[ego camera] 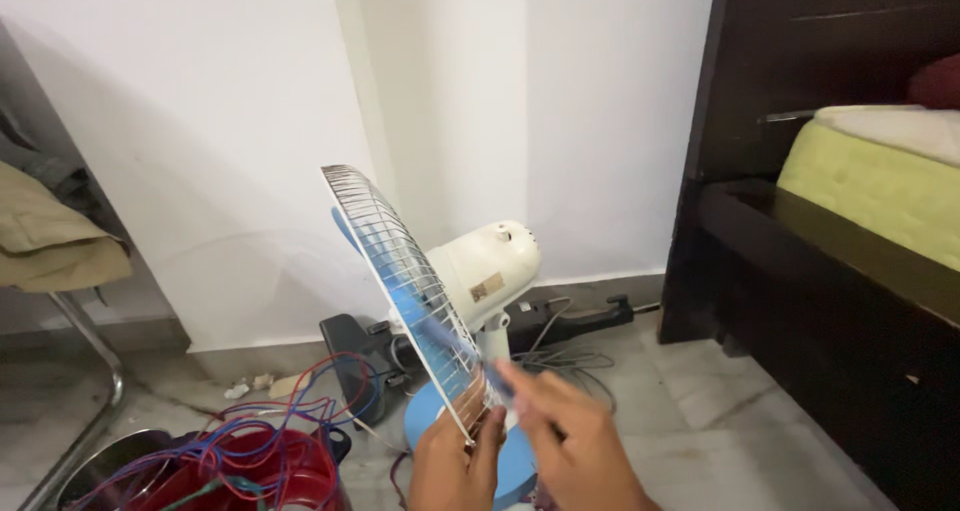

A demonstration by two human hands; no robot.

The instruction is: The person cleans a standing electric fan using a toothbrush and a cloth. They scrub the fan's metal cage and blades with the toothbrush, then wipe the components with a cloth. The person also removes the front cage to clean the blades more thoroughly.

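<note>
Here | left hand [452, 463] grips fan grille [410, 286] lower rim | right hand [575, 441] fingers loosely extended, touching grille

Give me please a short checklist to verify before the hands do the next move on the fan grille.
1. Left hand touches lower edge of fan grille: ok.
2. Right hand at the grille: ok, but blurred, grip cannot tell.
3. Fan blades stopped: cannot tell.
4. Fan unplugged: cannot tell; grey cable lies behind on floor.
5. Floor free of tangles: not ok, red and blue wires lie beside the blue fan base.
</note>
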